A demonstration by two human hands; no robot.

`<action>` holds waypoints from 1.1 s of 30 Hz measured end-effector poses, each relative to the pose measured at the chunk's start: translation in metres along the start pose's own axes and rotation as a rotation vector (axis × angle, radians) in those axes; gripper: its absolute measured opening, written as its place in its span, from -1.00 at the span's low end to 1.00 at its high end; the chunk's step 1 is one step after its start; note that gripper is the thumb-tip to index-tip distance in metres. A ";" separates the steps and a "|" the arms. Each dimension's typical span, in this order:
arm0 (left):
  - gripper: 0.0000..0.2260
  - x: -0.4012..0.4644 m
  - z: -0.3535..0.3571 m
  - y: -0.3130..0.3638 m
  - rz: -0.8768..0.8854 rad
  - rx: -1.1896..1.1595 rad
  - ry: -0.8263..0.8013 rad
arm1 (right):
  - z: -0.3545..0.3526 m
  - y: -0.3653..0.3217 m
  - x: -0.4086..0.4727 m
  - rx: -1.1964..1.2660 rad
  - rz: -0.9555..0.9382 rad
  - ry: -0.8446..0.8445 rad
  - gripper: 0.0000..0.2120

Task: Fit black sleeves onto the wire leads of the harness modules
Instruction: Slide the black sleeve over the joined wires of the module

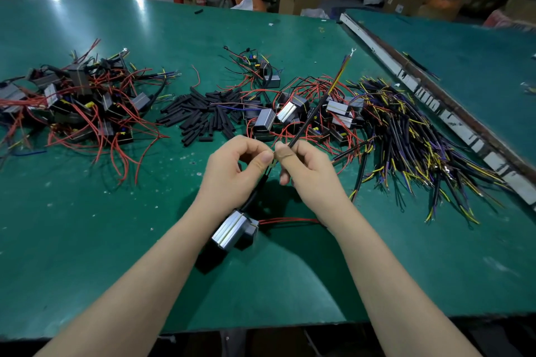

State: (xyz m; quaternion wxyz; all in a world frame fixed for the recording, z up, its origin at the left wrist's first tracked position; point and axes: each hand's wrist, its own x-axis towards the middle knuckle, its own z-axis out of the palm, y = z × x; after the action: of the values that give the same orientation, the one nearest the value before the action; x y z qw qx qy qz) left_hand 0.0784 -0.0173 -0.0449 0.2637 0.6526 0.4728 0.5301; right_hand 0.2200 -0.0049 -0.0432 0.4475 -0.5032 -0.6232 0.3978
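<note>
- Seen from the person's head: two bare hands meet over a green table [87, 226], just nearer the viewer than the loose heap of black sleeves [203, 116] that lies mid-table.
- The left hand [237, 166] has its fingers curled, thumb and forefinger pinching something small at the meeting point; what it pinches is too small to tell.
- The right hand [304, 166] is also curled, pinching the near end of a thin black cable [316, 107].
- That cable's long axis slants from the right hand away and to the right, rising over the module pile just right of the sleeve heap; its far tip shows coloured wires.
- A grey harness module [232, 229] sits nearer the viewer than the sleeve heap, under the left wrist, its red leads [290, 220] running right.
- A dark lead runs from the module up toward the left hand.
- Judged step: bringing two ends together at the fingertips, mid-fitting on one module.
- The next move likely needs fine alignment of the ends, then a steady push along the cable's axis.
</note>
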 end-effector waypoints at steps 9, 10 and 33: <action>-0.94 -0.002 0.003 -0.001 0.180 0.231 0.180 | 0.018 -0.003 -0.002 0.184 0.068 0.017 -0.68; -0.93 -0.003 0.003 0.000 0.170 0.245 0.191 | 0.018 -0.004 -0.003 0.155 0.054 0.014 -0.68; -0.92 0.009 -0.014 -0.008 -0.017 0.105 -0.408 | -0.024 0.008 0.003 -0.397 -0.495 -0.066 -0.95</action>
State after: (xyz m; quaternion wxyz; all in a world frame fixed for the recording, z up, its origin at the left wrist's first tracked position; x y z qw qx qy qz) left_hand 0.0623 -0.0082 -0.0432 0.3241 0.7554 0.4418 0.3593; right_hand 0.2450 0.0005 -0.0432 0.4033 -0.4005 -0.8064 0.1632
